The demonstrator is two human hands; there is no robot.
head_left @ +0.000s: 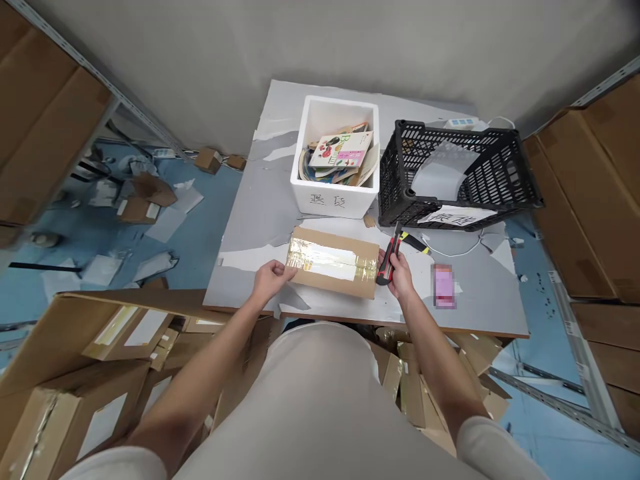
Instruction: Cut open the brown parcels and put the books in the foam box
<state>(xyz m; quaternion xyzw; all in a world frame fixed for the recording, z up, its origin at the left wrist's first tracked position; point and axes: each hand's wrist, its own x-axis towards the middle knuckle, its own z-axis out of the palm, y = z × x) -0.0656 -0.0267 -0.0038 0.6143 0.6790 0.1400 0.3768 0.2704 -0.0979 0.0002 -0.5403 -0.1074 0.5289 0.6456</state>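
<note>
A small taped cardboard box (332, 288) with a white label lies flat on the table in front of me. My left hand (273, 277) grips its left end, thumb and fingers closed at the near corner. At the box's right end, my right hand (400, 275) is wrapped round a red and black box cutter (387, 264), its tip pointing away from me. Whether these fingers also touch the box is hard to tell. Just beyond the right hand lies a yellow and black tool (415, 243), partly hidden.
Behind the box stand a white foam box (334, 200) of books and a black plastic crate (460, 180). A pink, blurred-out object (443, 287) lies at right. Cardboard boxes (105, 393) crowd the floor by the table's near edge; shelves flank both sides.
</note>
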